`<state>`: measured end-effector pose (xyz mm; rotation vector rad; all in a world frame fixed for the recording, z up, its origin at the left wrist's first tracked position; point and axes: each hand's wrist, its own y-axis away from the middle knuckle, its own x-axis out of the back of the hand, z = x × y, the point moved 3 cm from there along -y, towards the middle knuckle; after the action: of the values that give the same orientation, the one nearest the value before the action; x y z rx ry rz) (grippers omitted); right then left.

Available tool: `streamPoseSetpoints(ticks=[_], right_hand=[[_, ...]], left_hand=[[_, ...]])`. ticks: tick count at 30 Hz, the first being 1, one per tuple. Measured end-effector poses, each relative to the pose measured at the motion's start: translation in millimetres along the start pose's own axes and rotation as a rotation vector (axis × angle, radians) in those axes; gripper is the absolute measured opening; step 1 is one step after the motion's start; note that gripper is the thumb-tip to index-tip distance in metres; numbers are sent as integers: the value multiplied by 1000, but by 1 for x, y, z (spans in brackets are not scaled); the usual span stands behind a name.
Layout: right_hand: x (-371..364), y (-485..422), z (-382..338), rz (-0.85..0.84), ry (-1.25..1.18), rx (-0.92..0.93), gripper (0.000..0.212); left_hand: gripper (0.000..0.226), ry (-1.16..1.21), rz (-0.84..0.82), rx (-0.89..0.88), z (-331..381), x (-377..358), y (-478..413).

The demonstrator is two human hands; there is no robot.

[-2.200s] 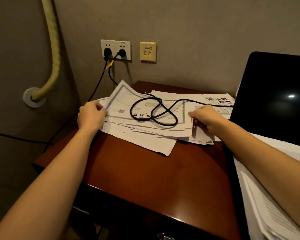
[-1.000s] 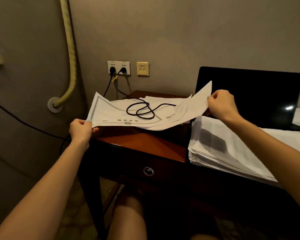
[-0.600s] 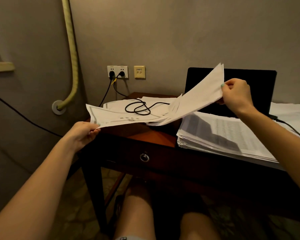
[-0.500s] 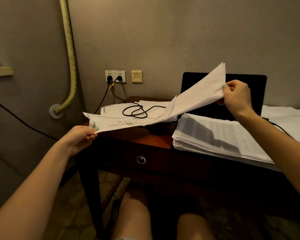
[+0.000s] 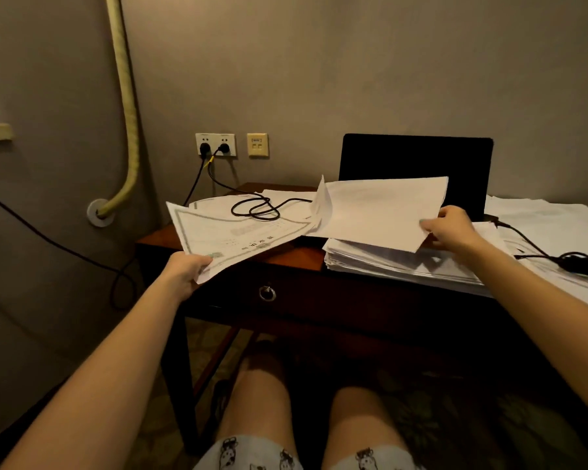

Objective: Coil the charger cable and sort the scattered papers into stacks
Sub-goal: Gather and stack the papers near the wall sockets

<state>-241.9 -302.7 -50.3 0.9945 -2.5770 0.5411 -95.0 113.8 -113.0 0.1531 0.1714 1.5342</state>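
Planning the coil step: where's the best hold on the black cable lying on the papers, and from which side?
Probably the looped bunch of the cable, pinched from above where the strands cross: it lies flat on the papers, so one grip gathers several strands. Come from the left; lifted sheets in the right hand block the right side.

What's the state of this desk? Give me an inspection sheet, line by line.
Surface: wooden table, partly bare.
Job's things: charger cable in loose loops, not coiled; bordered sheet and white sheets held off the table; thick paper stack under the white sheets.
Clutter: laptop, screen dark.
Hands: left hand pinches the bordered sheet's corner; right hand grips the white sheets.
Cables: two plugs in the wall socket; second black cable at right.
Surroundings: yellowish hose on the wall.
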Motion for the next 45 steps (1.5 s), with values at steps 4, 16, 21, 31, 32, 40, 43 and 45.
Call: streamPoseSetpoints(ticks=[4,16,21,31,32,40,43,45], right_hand=[[-9,7,1,23,-18,22,25],[61,34,-20,284,-333,25,29],[71,41,-20,221,-378,2,33],[44,27,11,-23,-230,-15,38],[42,24,16,-20,-228,-10,39],[20,16,18,-163,-271,-7,39],[18,13,8,-228,-161,56,31],[19,9,1,-235,-111,107,30]], left_hand=[[37,25,41,-84,7,10,9],[34,-35,-84,-208,29,25,59],[20,-6,-140,-235,39,-8,62],[32,-224,-226,-242,41,-63,37],[31,-267,-224,-238,41,-69,35],[36,-268,-232,-205,31,-129,29],[36,-306,-324,-183,28,-144,31],[35,-275,-290,-220,28,-145,27]])
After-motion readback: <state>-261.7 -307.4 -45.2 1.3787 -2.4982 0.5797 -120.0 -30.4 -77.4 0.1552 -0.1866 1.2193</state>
